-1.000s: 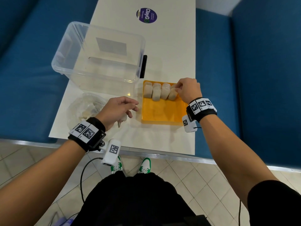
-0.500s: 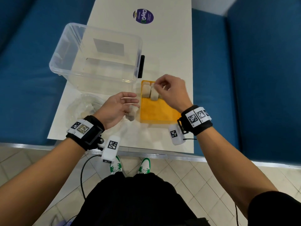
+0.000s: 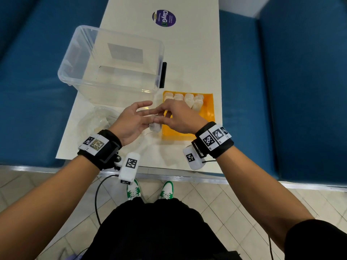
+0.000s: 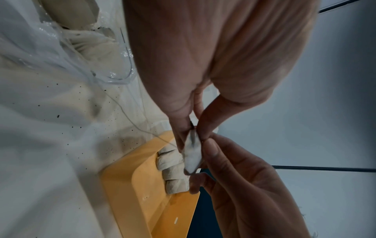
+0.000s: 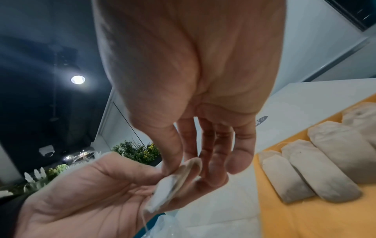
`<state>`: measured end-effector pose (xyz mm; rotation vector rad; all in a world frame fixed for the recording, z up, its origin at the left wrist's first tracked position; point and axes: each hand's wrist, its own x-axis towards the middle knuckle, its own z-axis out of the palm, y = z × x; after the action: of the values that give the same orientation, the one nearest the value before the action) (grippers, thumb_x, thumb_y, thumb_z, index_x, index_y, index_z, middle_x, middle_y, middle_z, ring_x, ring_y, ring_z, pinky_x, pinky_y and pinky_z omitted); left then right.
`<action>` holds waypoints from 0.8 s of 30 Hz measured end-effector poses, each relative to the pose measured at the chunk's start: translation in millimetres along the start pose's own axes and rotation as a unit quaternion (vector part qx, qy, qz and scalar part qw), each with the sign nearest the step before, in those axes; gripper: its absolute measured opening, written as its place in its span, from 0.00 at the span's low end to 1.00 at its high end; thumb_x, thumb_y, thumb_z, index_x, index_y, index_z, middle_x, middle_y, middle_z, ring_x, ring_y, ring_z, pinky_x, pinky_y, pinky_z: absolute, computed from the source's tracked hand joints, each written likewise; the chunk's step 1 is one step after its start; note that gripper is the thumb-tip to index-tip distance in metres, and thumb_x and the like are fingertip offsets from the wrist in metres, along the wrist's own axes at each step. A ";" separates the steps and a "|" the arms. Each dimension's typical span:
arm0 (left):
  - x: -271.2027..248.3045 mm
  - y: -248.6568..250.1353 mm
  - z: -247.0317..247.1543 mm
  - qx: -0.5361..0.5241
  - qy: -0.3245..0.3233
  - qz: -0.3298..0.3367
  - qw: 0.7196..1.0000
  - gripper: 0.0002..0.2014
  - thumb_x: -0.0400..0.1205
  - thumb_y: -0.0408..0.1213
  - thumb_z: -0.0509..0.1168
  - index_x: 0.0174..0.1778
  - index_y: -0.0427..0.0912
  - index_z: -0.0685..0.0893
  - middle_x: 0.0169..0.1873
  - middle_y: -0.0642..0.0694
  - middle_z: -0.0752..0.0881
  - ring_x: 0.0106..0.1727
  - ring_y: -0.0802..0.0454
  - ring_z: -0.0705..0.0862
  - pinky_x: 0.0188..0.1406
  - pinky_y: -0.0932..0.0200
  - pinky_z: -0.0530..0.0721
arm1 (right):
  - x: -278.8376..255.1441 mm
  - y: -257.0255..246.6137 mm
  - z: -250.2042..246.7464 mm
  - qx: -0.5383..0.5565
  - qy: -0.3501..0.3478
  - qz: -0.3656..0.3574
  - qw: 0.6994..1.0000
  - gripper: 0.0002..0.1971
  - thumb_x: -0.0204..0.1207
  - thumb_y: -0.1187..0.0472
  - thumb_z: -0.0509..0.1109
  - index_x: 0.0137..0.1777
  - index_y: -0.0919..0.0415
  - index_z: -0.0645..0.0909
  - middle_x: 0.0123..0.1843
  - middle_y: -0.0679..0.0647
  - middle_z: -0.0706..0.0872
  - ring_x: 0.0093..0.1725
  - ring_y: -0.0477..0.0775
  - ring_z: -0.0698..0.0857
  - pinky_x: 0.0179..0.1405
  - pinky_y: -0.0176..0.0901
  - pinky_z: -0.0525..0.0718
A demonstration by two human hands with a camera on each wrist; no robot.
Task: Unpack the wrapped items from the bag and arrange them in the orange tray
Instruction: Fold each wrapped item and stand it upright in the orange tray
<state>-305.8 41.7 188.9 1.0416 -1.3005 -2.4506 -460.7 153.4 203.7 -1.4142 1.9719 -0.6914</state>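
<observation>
Left hand (image 3: 131, 122) and right hand (image 3: 178, 117) both pinching one wrapped tea bag (image 3: 155, 126) between fingertips, orange tray (image 3: 207, 109) just beyond

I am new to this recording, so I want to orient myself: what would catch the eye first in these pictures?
First, the two hands meeting at the near left corner of the orange tray: the left hand and the right hand both pinch one wrapped item. Next, a row of wrapped pieces along the tray's far edge. A large clear plastic bin stands behind on the white table.
</observation>
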 end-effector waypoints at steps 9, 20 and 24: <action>-4.6 -1.0 -2.9 0.003 -0.026 -0.037 0.999 0.16 0.82 0.32 0.73 0.64 0.30 0.84 0.56 0.33 0.92 0.57 0.36 0.92 0.63 0.44 0.91 | 3.7 1.1 -0.9 0.164 0.091 0.078 0.979 0.07 0.78 0.58 0.80 0.50 0.61 0.89 0.40 0.52 0.90 0.36 0.47 0.88 0.34 0.38 0.85; -1.6 -1.6 -5.4 0.270 0.097 0.158 0.945 0.11 0.81 0.32 0.78 0.58 0.45 0.94 0.46 0.38 0.94 0.46 0.48 0.92 0.53 0.47 0.93 | 3.6 5.6 6.6 -0.003 0.072 0.043 0.996 0.28 0.75 0.39 0.76 0.73 0.48 0.79 0.60 0.46 0.85 0.54 0.44 0.83 0.52 0.39 0.82; 1.5 -0.9 -3.6 0.314 0.127 0.192 0.921 0.21 0.76 0.35 0.82 0.64 0.42 0.85 0.42 0.49 0.93 0.48 0.49 0.92 0.56 0.54 0.89 | 7.0 -0.9 7.2 0.026 0.093 0.060 0.994 0.08 0.81 0.53 0.76 0.55 0.56 0.90 0.46 0.44 0.89 0.43 0.37 0.83 0.43 0.32 0.77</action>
<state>-304.4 39.2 186.2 1.0455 -2.0202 -1.5778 -456.6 146.0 198.3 -1.2268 2.1461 -0.8377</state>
